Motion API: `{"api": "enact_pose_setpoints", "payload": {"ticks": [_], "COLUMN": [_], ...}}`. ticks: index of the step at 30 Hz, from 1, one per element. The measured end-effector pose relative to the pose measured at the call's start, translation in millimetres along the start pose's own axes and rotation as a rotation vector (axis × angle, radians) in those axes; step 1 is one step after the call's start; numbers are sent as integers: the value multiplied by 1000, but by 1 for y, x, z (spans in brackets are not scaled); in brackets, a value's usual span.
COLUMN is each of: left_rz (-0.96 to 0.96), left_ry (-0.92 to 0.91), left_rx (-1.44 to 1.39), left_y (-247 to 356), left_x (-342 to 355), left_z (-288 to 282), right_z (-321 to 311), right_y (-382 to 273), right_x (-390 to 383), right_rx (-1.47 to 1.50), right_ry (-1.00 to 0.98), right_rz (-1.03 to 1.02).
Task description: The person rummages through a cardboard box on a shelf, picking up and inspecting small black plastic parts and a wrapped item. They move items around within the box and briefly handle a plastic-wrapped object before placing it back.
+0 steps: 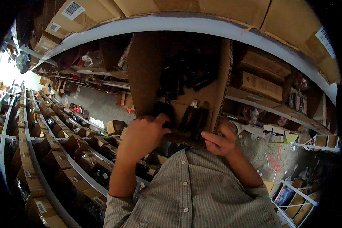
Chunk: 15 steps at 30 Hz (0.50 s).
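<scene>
Below the pale shelf beam (167, 24), in front of my shirt (186, 178), is the open cardboard box (144, 72), its near end close to my buttons and its far end lost in shadow. I cannot tell what bears its weight.

My right grip (222, 140) is clasped on the near right corner of the box, thumb over the edge and the other fingers bent at the outer side. My left grip (140, 133) is at the near left corner, the fingers bent inward over the wall toward a dark bundle (165, 110) lying inside. The fingertips blend into the shadow there, so I cannot tell whether they are closed on the bundle or only against it.

Just right of the bundle, long dark pieces (193, 117) lie side by side on the box floor, one with a pale tip. Farther in, a heap of black items (186, 72) fills the back, too dark to tell apart.

Above the beam stand large brown cartons (224, 11). On the shelf to my right are smaller cartons (262, 83); to my left, rows of cardboard bins (70, 174) stretch away beside the grey concrete floor (98, 104).
</scene>
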<state>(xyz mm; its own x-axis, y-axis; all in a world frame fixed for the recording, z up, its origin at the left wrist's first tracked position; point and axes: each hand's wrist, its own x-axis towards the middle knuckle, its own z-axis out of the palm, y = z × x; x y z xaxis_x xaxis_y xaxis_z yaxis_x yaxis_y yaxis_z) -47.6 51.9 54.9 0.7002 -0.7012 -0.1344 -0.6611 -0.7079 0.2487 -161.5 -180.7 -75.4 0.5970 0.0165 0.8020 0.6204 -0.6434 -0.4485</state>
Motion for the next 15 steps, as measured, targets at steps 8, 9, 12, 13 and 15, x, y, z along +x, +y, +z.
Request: {"api": "enact_pose_setpoints", "payload": {"ticks": [8, 9, 12, 13, 15], "left_rz": [-85, 19, 218, 208, 204], "left_ry": [71, 93, 122, 108, 112], "left_rx": [-151, -81, 126, 195, 288], "left_y": [0, -5, -14, -9, -8], "left_x": [-9, -8, -6, -6, -5], "left_z": [-41, -36, -21, -21, -19], "right_z": [-4, -3, -3, -2, -2], "right_y": [0, 1, 0, 1, 1], "right_x": [1, 2, 4, 3, 2], "right_rx": [-17, -6, 4, -6, -7], "right_ry": [-28, -34, -29, -23, -22], "right_rz": [-9, -10, -13, -15, -10]}}
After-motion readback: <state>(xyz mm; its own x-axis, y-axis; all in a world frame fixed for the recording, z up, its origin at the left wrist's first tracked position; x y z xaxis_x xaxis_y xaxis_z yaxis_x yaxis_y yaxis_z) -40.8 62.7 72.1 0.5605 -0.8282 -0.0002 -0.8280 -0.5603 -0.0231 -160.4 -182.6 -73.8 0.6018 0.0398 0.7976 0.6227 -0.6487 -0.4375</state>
